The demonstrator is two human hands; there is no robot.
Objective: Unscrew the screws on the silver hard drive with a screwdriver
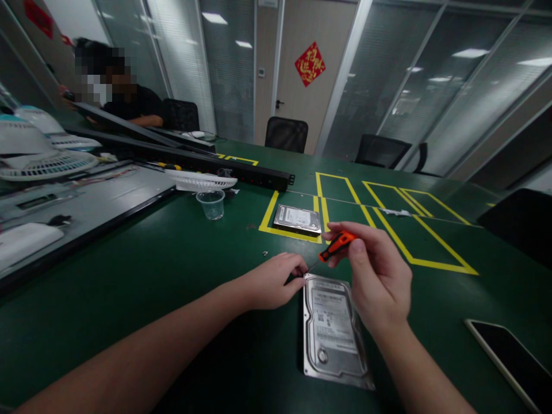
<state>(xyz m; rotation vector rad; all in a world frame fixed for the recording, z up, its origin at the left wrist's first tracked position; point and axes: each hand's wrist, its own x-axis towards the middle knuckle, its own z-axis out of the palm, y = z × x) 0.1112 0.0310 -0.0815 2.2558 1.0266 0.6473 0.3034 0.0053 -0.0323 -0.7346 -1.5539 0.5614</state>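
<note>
My right hand (379,270) grips the orange and black handle of a screwdriver (338,244), slanting down to the left. Its thin tip reaches the upper left corner of a silver hard drive (331,328), which lies flat with its label up. At that same corner, my left hand (276,279) has its thumb and fingers curled in close by the tip. Whatever small thing they pinch is too hidden to name. Beyond my hands, a second hard drive (297,218) rests in a yellow-taped rectangle. A few tiny metal pieces, perhaps screws (265,253), lie left of it.
A clear plastic cup (211,204) and a white fan grille (200,180) stand to the left, near a long black bar (241,172) and a large flat panel (107,195). A phone (511,362) lies right. Another person (133,106) sits at the far left.
</note>
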